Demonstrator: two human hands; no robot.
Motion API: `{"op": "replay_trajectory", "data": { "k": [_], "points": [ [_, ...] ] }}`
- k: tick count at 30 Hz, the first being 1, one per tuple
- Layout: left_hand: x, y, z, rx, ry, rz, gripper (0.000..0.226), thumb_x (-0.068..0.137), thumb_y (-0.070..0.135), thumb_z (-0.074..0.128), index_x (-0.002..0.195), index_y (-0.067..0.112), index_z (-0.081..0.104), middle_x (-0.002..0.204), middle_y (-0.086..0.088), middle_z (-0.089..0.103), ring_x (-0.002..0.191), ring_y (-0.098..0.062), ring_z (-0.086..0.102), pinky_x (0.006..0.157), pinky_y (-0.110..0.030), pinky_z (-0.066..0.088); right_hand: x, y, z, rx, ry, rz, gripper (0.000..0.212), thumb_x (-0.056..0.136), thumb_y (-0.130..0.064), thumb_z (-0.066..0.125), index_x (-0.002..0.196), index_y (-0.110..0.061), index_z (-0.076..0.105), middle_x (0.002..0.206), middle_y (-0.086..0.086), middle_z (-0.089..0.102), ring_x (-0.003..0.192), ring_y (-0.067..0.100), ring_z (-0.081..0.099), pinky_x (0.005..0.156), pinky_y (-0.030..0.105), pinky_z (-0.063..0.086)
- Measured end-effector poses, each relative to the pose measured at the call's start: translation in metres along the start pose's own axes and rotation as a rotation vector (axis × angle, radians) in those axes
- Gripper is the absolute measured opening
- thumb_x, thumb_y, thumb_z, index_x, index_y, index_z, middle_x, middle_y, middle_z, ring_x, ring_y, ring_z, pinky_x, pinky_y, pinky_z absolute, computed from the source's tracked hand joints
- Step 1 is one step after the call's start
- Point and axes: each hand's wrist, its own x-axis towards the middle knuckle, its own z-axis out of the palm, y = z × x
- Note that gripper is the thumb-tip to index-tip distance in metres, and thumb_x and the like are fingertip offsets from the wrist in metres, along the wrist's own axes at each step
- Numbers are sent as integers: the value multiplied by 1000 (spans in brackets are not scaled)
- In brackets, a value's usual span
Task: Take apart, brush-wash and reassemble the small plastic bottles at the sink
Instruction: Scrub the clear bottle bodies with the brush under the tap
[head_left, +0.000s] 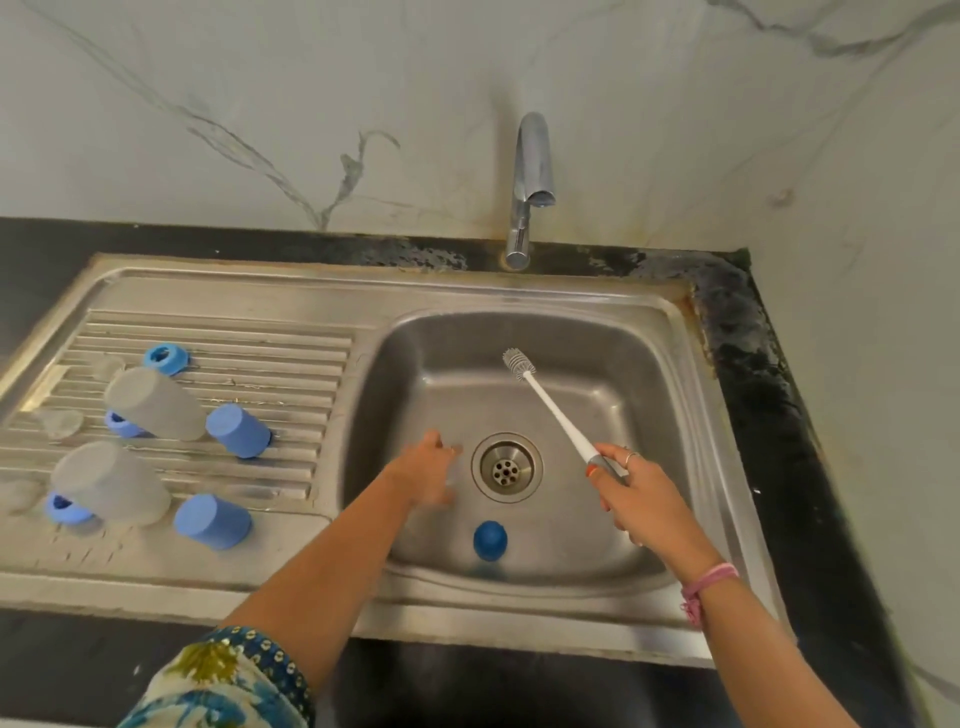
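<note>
Right hand (631, 496) grips grey handle of white bottle brush (550, 408), bristle end raised over sink basin (670, 395). Left hand (423, 475) reaches down beside drain (506, 466), blurred; seems to touch small clear part, grip unclear. Blue cap (490, 540) lies in basin near front wall. Two frosted bottles (153, 402), blue caps (236, 431) and rings (166, 358) rest on draining board (291, 364), left of basin.

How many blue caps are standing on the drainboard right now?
2: one blue cap mid-drainboard, right of the far translucent cup, and another blue cap nearer the front edge. A darker blue piece sits in the basin, not counted.
</note>
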Motion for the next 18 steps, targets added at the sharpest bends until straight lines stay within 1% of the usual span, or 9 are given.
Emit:
{"op": "replay_trajectory", "data": {
  "k": [3,4,6,8,10,12,13,14,18],
  "points": [
    [-1,-3,-49,-162,160,75,85,89,44,60,155,17,16,153,-16,29,135,-34,40,111,-38,34,-2,-5,-4,59,41,-21,18,96,-29,54,112,-38,54,72,-4,58,54,8,48,49,22,36],
    [-1,-2,-68,-207,204,96,86,88,45,60,155,20,13,152,-16,34,137,-32,39,111,-39,34,-2,-6,-5,79,58,-24,19,96,-29,54,113,-37,55,71,-3,58,53,8,48,49,23,37],
    [-1,6,-106,-254,278,139,89,87,45,60,155,29,5,137,-16,54,130,-30,47,106,-40,39,-1,-8,-7,119,101,-15,22,95,-30,55,117,-36,56,70,-1,58,52,9,48,49,25,37],
    [4,16,-138,-264,332,139,87,89,45,58,154,34,1,119,-15,65,115,-30,57,94,-36,45,1,-10,-7,150,126,-13,25,95,-31,55,119,-37,55,69,0,58,51,10,48,47,25,38],
    [10,27,-163,-253,362,126,85,91,44,55,155,34,0,100,-13,67,103,-31,62,83,-33,45,-1,-14,-7,177,136,-32,25,95,-30,55,119,-37,54,68,1,58,50,8,47,44,22,37],
    [20,36,-182,-217,367,121,85,91,44,53,155,35,-2,84,-7,61,94,-31,63,82,-35,46,-2,-20,-8,206,149,-60,23,96,-28,55,117,-38,54,67,3,56,49,8,45,42,19,36],
    [26,39,-189,-185,356,110,84,91,45,52,154,36,-3,85,-7,60,93,-31,62,84,-36,48,-2,-23,-9,222,159,-69,22,96,-28,55,116,-38,54,67,3,55,48,8,44,41,19,35],
    [31,41,-195,-150,342,95,84,91,47,51,154,37,-4,90,-8,60,94,-32,62,85,-37,48,-1,-26,-10,233,169,-74,22,96,-28,54,116,-38,54,67,4,55,49,9,43,41,19,35],
    [49,51,-211,-42,328,50,80,91,48,48,153,42,-2,118,-13,58,100,-33,58,85,-39,47,9,-37,-12,262,195,-82,21,98,-27,53,115,-38,54,70,8,54,52,12,43,43,22,37]
  ]
}}
